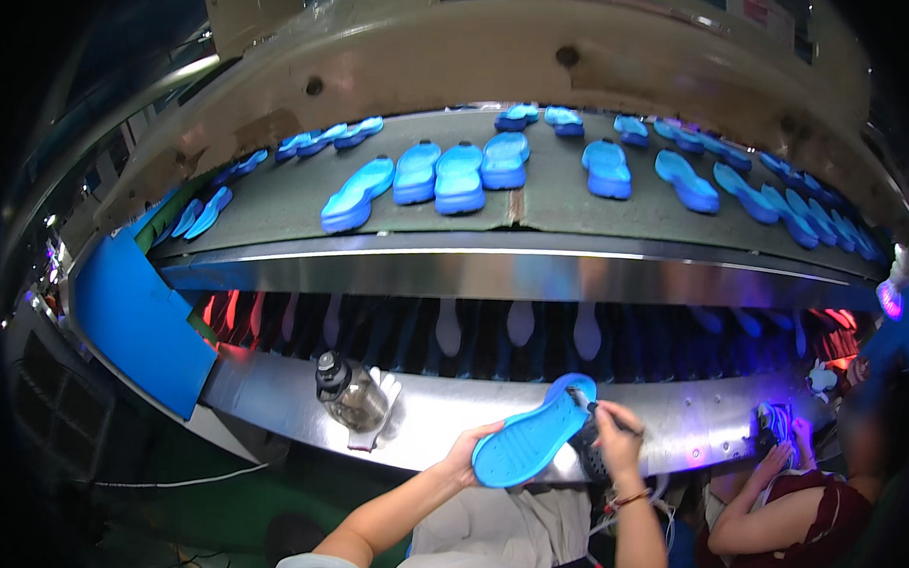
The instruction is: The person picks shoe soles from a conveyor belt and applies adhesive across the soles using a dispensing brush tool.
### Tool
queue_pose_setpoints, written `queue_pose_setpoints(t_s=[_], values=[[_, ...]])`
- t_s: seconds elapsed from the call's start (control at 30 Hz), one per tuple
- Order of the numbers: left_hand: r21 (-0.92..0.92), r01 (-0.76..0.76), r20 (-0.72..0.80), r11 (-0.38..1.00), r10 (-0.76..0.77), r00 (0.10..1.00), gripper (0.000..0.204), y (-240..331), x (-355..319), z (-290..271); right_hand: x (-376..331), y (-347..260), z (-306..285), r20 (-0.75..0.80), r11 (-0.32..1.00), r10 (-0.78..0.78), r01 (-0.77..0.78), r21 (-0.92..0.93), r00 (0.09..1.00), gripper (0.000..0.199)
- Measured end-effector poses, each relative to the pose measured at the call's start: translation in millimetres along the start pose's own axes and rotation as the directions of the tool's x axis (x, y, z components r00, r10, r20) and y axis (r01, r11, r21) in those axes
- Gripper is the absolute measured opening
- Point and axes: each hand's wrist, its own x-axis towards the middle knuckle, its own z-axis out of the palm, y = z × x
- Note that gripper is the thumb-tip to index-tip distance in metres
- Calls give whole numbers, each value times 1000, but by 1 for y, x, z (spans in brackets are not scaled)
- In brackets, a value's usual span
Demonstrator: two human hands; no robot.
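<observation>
My left hand (462, 456) grips a blue shoe sole (529, 442) by its edge near the wide end, tilted above the steel ledge. My right hand (617, 440) is closed round a slim dark-handled tool (593, 405), perhaps a brush. Its tip meets the inside of the sole at the narrow upper end. Below the right hand, partly hidden by hand and sole, is a black object with holes (591, 455).
A steel ledge (440, 409) runs before me, with a dark-capped clear bottle (351, 393) on its left. Beyond it, a conveyor belt (547, 207) carries several blue soles (460, 179); a lower level holds more. At the right, a co-worker's hands (784, 451) handle a shoe.
</observation>
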Motion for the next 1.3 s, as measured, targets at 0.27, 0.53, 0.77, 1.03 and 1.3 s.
queue_pose_setpoints(t_s=[0.27,0.53,0.77,1.03,1.3], values=[[-101,-150,-246,984,121,962,55,-7,-34,-25,-58,-61,13,490,999,35,-44,8,871,13],[-239,-344,-197,908,301,933,61,-21,-85,-62,50,-77,19,245,389,-616,560,-731,748,51],[-208,-450,174,868,486,857,60,-8,-132,-52,135,-46,53,354,14,-681,495,-869,640,78],[-256,-870,210,421,903,375,71,109,-188,-16,160,-24,62,394,-61,-702,501,-863,593,93],[221,-975,-312,-18,946,-88,71,351,-171,0,166,-14,69,401,-99,-770,528,-844,496,96]])
